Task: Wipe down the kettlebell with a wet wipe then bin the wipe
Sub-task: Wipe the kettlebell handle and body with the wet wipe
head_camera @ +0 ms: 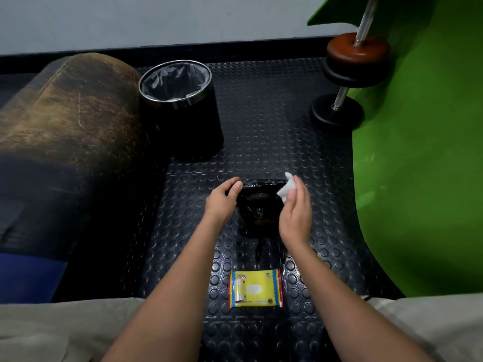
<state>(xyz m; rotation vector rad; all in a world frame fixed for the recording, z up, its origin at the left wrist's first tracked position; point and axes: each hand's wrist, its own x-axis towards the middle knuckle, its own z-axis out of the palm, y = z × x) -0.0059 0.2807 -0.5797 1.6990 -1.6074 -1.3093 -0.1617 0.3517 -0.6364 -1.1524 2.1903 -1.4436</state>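
A black kettlebell [258, 207] stands on the studded rubber floor in the middle of the view. My left hand [222, 198] grips the left end of its handle. My right hand [295, 207] holds a crumpled white wet wipe [287, 188] against the right end of the handle. A black bin [183, 113] with a chrome rim and a clear liner stands open at the back left of the kettlebell.
A yellow wet-wipe pack [255, 288] lies on the floor close in front of me. A worn padded bench [65, 131] fills the left side. A green curved backdrop [418, 152] rises on the right, with a barbell and weight plates [350, 64] leaning at its far edge.
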